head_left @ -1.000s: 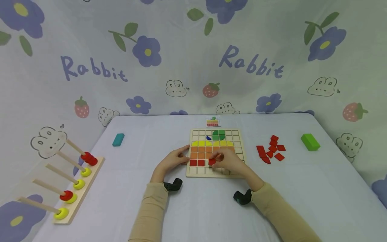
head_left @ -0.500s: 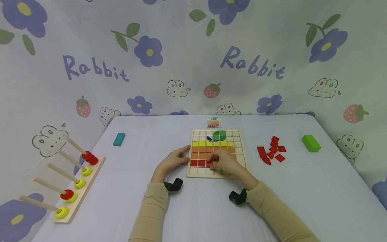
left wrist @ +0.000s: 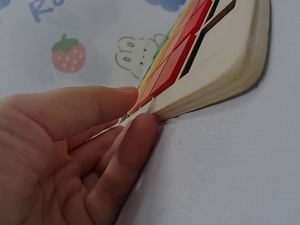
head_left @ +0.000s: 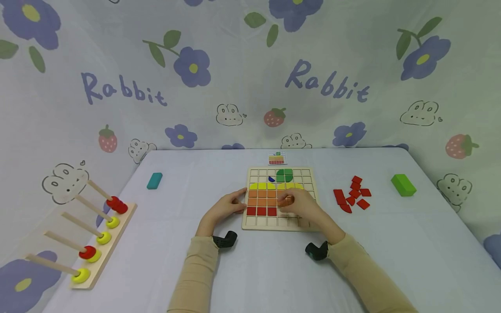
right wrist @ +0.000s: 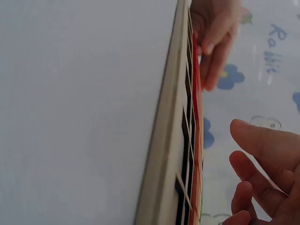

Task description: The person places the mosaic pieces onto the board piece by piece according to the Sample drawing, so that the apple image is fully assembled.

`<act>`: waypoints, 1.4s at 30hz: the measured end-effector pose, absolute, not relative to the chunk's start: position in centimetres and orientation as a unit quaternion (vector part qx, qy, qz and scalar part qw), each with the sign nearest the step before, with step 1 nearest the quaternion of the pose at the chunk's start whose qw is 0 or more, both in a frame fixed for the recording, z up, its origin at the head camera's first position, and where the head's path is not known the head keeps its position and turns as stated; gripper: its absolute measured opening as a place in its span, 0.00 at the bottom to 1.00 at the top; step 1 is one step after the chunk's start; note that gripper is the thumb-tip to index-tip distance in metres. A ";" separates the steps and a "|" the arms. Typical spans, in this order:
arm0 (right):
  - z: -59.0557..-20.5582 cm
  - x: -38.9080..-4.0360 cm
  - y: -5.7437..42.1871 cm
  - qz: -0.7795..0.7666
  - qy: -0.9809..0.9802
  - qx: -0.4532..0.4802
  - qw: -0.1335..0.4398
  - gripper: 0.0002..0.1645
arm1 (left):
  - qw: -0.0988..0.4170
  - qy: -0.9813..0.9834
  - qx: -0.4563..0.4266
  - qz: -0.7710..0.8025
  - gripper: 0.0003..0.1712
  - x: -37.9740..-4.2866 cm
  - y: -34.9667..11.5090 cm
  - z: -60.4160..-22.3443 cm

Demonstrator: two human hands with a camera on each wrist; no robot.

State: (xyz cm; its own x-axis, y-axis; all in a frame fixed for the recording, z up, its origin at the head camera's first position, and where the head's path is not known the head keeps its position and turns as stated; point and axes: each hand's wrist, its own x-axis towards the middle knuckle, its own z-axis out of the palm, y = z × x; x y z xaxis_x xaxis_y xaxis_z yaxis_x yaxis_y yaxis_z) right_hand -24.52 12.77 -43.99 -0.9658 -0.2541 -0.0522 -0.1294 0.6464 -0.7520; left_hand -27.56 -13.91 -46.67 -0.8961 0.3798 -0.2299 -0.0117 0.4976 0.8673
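Observation:
A wooden grid board (head_left: 258,222) lies on the table, holding yellow, orange and green pieces. Three red squares (head_left: 261,211) sit side by side at the left of a lower row. My left hand (head_left: 224,208) touches the board's left edge with its thumb and finger; the left wrist view shows those fingertips against the rim. My right hand (head_left: 301,204) hovers over the board's right half, covering some cells. In the right wrist view its thumb and fingers (right wrist: 253,177) are apart with nothing between them.
Loose red pieces (head_left: 354,193) lie right of the board, with a green block (head_left: 403,185) beyond them. A picture card (head_left: 277,158) lies behind the board. At left are a teal block (head_left: 154,181) and a peg stand (head_left: 103,252) with rings.
My right hand set a red square beside the other two, let it go and drew back to the right. My left hand stays at the board's edge.

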 end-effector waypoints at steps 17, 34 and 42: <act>-44.3 -24.5 30.0 -0.431 0.901 0.048 0.024 0.24 | 0.198 0.848 0.107 0.480 0.36 -27.2 -14.4 -46.5; -45.5 -23.6 33.9 -0.383 0.922 0.049 0.038 0.26 | 0.200 0.844 0.114 0.484 0.36 -27.7 -14.0 -46.8; -45.4 -23.6 33.6 -0.368 0.926 0.068 0.044 0.26 | 0.203 0.844 0.108 0.485 0.36 -27.6 -13.8 -46.7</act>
State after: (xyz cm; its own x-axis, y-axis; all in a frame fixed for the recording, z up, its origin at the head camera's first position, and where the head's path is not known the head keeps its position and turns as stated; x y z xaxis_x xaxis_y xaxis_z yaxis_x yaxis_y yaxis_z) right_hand -23.64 33.60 -45.43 -0.9869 0.0938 -0.1314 0.1584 0.7201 -0.6756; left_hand -27.58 -13.85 -46.68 -0.8947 0.3781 -0.2379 -0.0149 0.5070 0.8618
